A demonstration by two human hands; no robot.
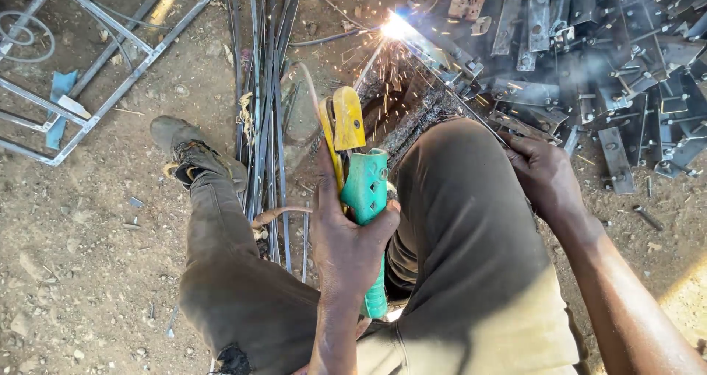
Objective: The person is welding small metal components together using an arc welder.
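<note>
My left hand [346, 246] is shut on a welding electrode holder [366, 191] with a green handle and yellow jaws, held upright between my knees. Beyond the holder, a bright welding arc [398, 27] throws sparks over a dark metal bar [423, 113] that lies on the ground. My right hand [543, 174] rests against my right knee beside that metal; whether it grips anything I cannot tell. My legs in olive trousers fill the middle, and my left boot [184, 146] stands on the dirt.
Several thin steel rods [264, 88] lie in a bundle left of the holder. A heap of grey metal brackets with bolts [626, 73] covers the upper right. A welded rod frame [96, 58] lies at the upper left on dirt ground.
</note>
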